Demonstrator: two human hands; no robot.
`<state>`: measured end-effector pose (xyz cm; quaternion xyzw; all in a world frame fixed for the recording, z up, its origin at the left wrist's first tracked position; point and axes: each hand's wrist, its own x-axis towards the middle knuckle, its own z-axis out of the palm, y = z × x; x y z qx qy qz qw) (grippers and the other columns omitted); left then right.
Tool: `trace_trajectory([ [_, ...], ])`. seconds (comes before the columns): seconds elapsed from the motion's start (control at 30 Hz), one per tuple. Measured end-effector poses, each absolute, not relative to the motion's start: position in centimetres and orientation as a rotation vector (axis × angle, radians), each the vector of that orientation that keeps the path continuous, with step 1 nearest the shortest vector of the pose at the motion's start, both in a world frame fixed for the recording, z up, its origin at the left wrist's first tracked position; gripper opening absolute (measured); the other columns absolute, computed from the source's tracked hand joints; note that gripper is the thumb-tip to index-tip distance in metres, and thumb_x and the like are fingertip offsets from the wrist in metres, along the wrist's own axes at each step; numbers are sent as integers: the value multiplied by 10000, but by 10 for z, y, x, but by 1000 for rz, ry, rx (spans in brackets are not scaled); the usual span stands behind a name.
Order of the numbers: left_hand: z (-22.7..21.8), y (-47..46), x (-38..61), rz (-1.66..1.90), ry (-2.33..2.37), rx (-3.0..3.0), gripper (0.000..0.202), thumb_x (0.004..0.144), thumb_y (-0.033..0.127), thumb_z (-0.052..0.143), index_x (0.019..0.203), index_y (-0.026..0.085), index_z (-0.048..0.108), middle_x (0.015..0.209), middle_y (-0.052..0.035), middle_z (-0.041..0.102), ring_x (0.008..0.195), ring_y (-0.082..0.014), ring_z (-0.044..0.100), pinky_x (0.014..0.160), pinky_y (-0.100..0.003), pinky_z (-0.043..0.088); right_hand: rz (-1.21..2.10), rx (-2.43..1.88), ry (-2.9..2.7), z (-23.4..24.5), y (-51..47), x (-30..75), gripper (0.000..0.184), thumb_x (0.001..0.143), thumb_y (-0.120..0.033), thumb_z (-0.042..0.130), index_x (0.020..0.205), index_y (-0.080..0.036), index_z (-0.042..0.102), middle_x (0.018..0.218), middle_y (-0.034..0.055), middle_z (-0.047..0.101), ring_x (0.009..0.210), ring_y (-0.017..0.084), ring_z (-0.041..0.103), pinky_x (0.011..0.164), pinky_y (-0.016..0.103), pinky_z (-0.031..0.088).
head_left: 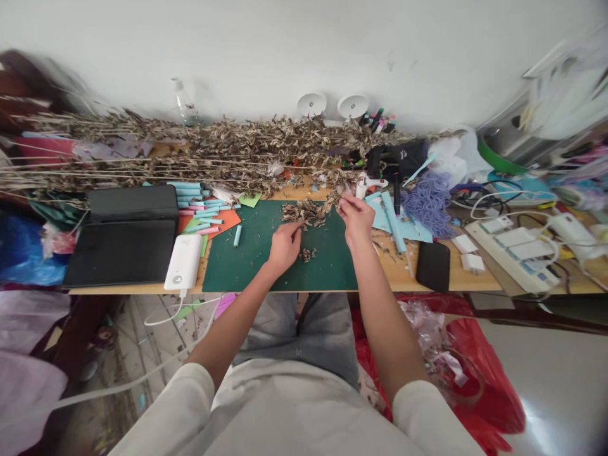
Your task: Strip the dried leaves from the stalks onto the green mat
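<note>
My left hand [285,246] rests on the green cutting mat [247,266], fingers curled against the near edge of a pile of dried leaves [306,212]. My right hand [355,217] is closed in a pinch at the pile's right end, gripping a bit of the dried leafy stems. A small clump of leaf crumbs [308,254] lies on the mat between my hands. A long bundle of dried branches [199,149] stretches across the back of the desk.
A black case [124,235] and a white power bank [183,270] lie left of the mat, beside rolled paper tubes [199,206]. A black phone [432,266], a power strip [515,250] and purple cord [427,202] lie right. A red bag [479,373] sits below.
</note>
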<state>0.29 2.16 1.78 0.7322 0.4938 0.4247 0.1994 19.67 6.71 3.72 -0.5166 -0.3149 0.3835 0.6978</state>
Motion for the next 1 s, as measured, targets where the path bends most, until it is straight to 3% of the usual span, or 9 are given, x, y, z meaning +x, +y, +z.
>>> trace_trajectory([
  [0.2, 44, 30, 9, 1351, 1389, 2082, 469, 888, 315, 557, 1333, 182, 492, 1315, -139, 552, 1232, -255, 474, 1038, -409, 390, 993, -1114, -669, 34, 57, 177, 268, 555, -286, 804, 793, -187, 733, 770, -1, 711, 690, 124, 635, 678, 269, 567],
  [0.27, 48, 39, 14, 1265, 1307, 2071, 548, 847, 317, 621, 1359, 197, 469, 1308, -137, 557, 1152, -242, 535, 977, -368, 438, 1012, -1098, -653, 34, 56, 171, 266, 556, -282, 802, 795, -187, 733, 765, -3, 708, 690, 125, 633, 683, 269, 565],
  [0.4, 49, 63, 23, 1134, 1183, 1869, 644, 784, 259, 686, 1384, 225, 453, 1209, -110, 628, 805, -144, 632, 766, -265, 507, 1090, -1053, -602, 36, 54, 165, 246, 558, -260, 798, 781, -186, 723, 751, -9, 702, 681, 120, 634, 690, 264, 564],
  [0.63, 52, 82, 24, 988, 1187, 1805, 347, 743, 194, 696, 1087, 144, 701, 770, -24, 711, 686, -141, 629, 683, -238, 496, 1166, -970, -496, 36, 53, 164, 198, 574, -200, 794, 752, -174, 710, 735, -12, 693, 639, 90, 626, 672, 221, 571],
  [0.77, 54, 84, 17, 963, 1319, 1977, 273, 779, 180, 656, 1040, 154, 730, 852, -56, 733, 745, -175, 648, 763, -273, 499, 1138, -971, -378, 31, 56, 169, 139, 619, -159, 752, 740, -192, 693, 739, -28, 693, 644, 75, 628, 660, 193, 568],
  [1.0, 44, 94, 2, 843, 1336, 2440, 347, 857, 147, 537, 1184, 141, 655, 1020, -130, 687, 979, -257, 603, 893, -369, 468, 1054, -1013, -310, 23, 55, 177, 131, 628, -111, 732, 728, -180, 682, 703, -34, 683, 632, 62, 622, 620, 158, 553],
])
